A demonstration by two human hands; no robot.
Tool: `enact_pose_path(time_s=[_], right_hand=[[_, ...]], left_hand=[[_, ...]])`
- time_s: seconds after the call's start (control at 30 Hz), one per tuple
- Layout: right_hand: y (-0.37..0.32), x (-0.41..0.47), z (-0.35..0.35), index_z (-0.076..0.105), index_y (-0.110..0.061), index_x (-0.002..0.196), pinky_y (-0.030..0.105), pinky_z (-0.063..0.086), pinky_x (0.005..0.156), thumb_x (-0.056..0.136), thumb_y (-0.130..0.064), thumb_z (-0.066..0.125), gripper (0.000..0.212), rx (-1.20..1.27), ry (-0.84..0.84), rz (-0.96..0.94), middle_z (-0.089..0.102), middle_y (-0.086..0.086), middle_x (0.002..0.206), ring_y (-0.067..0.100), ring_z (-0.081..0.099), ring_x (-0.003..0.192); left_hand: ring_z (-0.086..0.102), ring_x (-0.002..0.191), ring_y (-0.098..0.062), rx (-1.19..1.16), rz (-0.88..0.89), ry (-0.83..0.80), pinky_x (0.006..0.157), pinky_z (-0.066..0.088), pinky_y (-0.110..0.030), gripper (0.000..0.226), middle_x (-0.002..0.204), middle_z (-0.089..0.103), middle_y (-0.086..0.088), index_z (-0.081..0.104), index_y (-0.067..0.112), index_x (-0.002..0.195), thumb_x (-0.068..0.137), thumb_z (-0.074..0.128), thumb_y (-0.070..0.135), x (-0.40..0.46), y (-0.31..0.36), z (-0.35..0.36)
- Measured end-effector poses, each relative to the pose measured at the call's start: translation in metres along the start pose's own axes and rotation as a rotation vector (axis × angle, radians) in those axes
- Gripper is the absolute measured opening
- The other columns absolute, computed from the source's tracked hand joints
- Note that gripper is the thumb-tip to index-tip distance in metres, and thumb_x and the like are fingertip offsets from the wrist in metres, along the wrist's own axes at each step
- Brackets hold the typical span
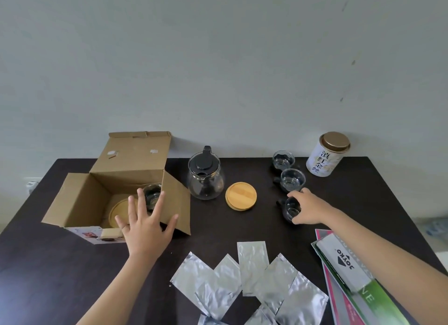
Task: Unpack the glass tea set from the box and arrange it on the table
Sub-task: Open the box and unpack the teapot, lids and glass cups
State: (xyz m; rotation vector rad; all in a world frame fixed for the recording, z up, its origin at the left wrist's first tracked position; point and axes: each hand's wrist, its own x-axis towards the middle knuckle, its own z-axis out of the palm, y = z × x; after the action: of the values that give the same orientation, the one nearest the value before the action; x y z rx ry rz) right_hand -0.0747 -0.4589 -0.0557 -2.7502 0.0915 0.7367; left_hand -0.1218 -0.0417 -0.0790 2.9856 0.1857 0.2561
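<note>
An open cardboard box [80,198] stands at the left of the dark table [60,264]. Inside it I see a glass cup [152,195] and a round bamboo lid [118,213]. My left hand [145,230] hovers over the box's near right corner, fingers spread, holding nothing. A glass teapot [206,179] with a black lid stands right of the box, a bamboo coaster [241,196] beside it. Two glass cups [283,160] [292,180] stand in a row at the back right. My right hand [308,208] grips a third cup [292,209] resting on the table in front of them.
A white tea tin [326,155] with a gold lid stands at the back right by the wall. Several silver foil sachets [252,283] lie at the front centre. Stacked booklets and a white JOYKO box [346,264] lie at the front right.
</note>
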Motion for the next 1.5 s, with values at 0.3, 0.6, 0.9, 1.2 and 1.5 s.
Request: enact_pose_path(time_s=[0.3,0.6,0.9,1.2,1.5], right_hand=[[0.011,-0.001,0.003,0.033,-0.024,0.147,0.031,0.041,0.101,0.067,-0.038,0.083,0.095,0.146,0.038,-0.035,0.037,0.004,0.139,0.021,0.048,0.123],[0.014,-0.001,0.002,0.034,-0.016,0.144,0.031,0.041,0.101,0.068,-0.032,0.085,0.093,0.14,0.094,-0.015,0.041,0.005,0.141,0.021,0.046,0.125],[0.011,-0.008,0.005,0.026,-0.016,0.15,0.032,0.037,0.106,0.075,-0.033,0.08,0.094,0.124,0.092,-0.009,0.034,0.006,0.149,0.022,0.041,0.133],[-0.072,-0.029,0.005,0.031,-0.007,0.142,0.042,0.042,0.101,0.084,-0.048,0.066,0.079,-0.079,0.264,-0.031,0.036,0.008,0.146,0.028,0.036,0.136],[-0.273,-0.03,0.012,0.04,-0.008,0.142,0.035,0.039,0.106,0.088,-0.046,0.063,0.07,0.305,0.304,-0.408,0.046,0.007,0.144,0.023,0.044,0.131]], left_hand=[[0.013,0.143,-0.039,-0.013,-0.002,0.009,0.102,0.012,-0.071,0.075,0.156,0.017,-0.013,0.029,0.039,0.145,0.078,0.027,0.073,0.0,0.001,0.001],[0.013,0.143,-0.039,-0.019,-0.003,0.014,0.104,0.01,-0.07,0.074,0.156,0.018,-0.013,0.03,0.038,0.145,0.078,0.037,0.07,0.0,0.002,0.0],[0.012,0.144,-0.038,-0.036,-0.005,0.005,0.105,0.01,-0.069,0.075,0.156,0.018,-0.013,0.029,0.038,0.146,0.078,0.035,0.07,-0.001,0.001,-0.003],[0.004,0.146,-0.031,-0.113,-0.011,-0.01,0.11,0.007,-0.061,0.09,0.158,0.009,-0.013,0.023,0.023,0.149,0.078,0.026,0.077,-0.007,-0.018,-0.018],[-0.01,0.144,-0.035,-0.128,-0.158,-0.043,0.11,0.004,-0.063,0.124,0.156,-0.005,-0.023,0.01,0.009,0.15,0.06,0.022,0.093,0.008,-0.084,-0.041]])
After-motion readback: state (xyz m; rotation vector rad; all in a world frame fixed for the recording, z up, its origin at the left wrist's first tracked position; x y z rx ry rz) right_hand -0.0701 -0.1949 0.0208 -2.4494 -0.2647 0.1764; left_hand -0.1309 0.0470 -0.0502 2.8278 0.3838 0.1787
